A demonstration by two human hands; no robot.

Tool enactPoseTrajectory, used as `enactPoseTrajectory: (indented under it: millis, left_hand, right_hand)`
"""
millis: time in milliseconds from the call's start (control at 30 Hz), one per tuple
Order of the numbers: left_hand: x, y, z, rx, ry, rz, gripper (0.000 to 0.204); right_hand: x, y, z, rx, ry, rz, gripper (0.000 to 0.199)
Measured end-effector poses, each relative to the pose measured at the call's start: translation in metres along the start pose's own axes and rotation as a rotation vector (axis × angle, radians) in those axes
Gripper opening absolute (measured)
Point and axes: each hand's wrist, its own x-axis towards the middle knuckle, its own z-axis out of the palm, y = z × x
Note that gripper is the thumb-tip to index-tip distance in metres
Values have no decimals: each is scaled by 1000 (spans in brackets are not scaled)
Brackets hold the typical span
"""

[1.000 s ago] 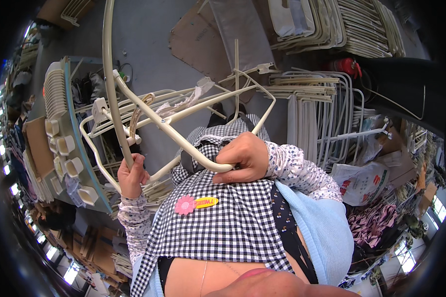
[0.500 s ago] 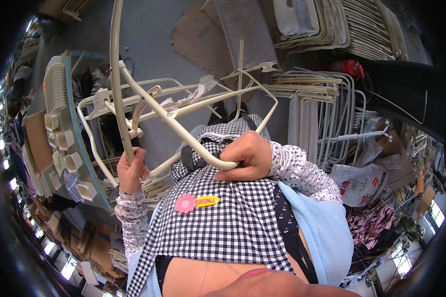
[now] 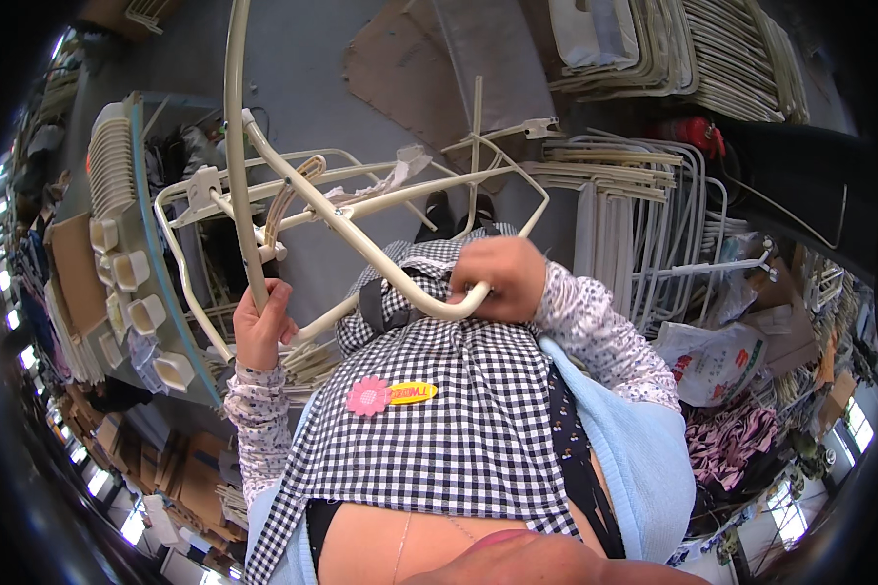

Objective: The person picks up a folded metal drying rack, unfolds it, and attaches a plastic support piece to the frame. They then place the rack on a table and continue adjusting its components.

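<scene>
Glossy, smooth cream metal frame (image 3: 356, 244)

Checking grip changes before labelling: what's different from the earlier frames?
Right hand moved forward and slightly right; the near end of the bent tube shifted likewise, more of it showing. Right grip blurred, can't tell. Left hand still holds the long tube.

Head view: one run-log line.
left hand: grips straight cream tube | right hand: at end of curved cream tube, grip unclear | left side: white tubs
</scene>
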Motion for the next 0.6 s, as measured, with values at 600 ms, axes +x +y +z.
enactPoseTrajectory:
  millis: [600]
  left_hand:
    - [11,-10,-83,-445,186,66,23]
  right_hand:
    - [141,54,-45,-133,124,97,34]
